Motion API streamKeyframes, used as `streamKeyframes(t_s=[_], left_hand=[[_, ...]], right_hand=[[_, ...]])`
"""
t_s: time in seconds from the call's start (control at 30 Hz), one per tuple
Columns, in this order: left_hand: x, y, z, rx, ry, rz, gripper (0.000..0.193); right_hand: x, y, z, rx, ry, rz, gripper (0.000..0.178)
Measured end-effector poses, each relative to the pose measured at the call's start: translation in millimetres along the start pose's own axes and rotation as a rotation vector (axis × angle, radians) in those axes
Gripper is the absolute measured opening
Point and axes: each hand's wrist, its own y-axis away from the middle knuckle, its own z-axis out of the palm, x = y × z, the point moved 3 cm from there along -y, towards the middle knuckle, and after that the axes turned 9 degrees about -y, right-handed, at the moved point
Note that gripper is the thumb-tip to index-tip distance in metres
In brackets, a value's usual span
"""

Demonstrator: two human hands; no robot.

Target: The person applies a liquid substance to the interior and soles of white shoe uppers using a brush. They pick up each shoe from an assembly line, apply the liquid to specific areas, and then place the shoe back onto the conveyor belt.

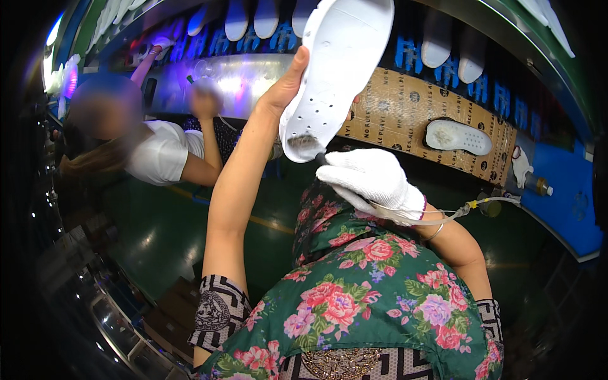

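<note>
In the head view, we see the bare left hand (285,95) gripping a white sole (339,69), its thumb over one long edge and a fingertip showing at the other. The sole is raised and tilted, overlapping the far side of the cardboard-covered counter (389,104). The white-gloved right hand (367,180) is closed, apparently around the dark handle of a brush (305,143) whose bristles lie on the sole's near end.

We judge the step in hand to be brushing the inside surface; the next move probably calls for steady, even strokes toward the bare far end while the left hand keeps the sole firm.

A white-lined shoe (457,137) lies near the cardboard's right end. Beyond it, at the blue table's (563,206) left edge, stands a clear bottle (541,185) with amber-looking contents we cannot identify. A thin tube (443,220) runs from the gloved wrist toward that edge, passing a dim clear container (489,207) whose contents we cannot tell.
</note>
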Motion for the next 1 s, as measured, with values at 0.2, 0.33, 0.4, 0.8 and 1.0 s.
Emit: streamKeyframes(t_s=[0.2, 0.33, 0.4, 0.8, 1.0], left_hand=[[2, -2, -4, 0.055, -0.198, -0.080, 0.098], [8, -7, 2, 0.146, -0.407, -0.159, 0.094], [10, -9, -2, 0.193, -0.511, -0.207, 0.094], [23, -15, -8, 0.193, -0.822, -0.384, 0.102], [25, -15, -25, 0.179, -0.682, -0.424, 0.084]], right_hand=[[0, -14, -17, 0.031, -0.380, 0.360, 0.018], [4, -12, -9, -0.012, -0.143, 0.220, 0.024], [-1, -15, -2, -0.089, -0.112, 0.149, 0.022], [10, -34, -17, -0.072, -0.266, 0.303, 0.021], [4, -38, -11, -0.176, -0.155, 0.228, 0.017]])
